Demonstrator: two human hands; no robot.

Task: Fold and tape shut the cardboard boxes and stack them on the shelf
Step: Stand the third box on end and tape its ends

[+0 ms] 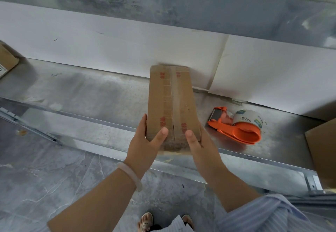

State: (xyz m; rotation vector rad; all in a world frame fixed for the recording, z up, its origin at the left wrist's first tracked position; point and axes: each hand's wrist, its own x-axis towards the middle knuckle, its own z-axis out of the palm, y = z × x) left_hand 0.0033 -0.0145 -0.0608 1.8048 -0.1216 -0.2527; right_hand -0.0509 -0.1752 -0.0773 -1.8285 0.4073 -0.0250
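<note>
Clasping the box (172, 101) by its near end with left hand (145, 141) and right hand (198, 145), thumbs on top; could tip off the shelf (91, 95) front if released while overhanging.

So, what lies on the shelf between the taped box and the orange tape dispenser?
Only bare metal shelf, seen in the head view, separates the taped box from the orange tape dispenser.

Three cardboard boxes (172, 104) (middle box (171, 93), left box (7, 60), right box (321, 146)), one tape dispenser (236, 128), one bracelet (130, 175).
</note>
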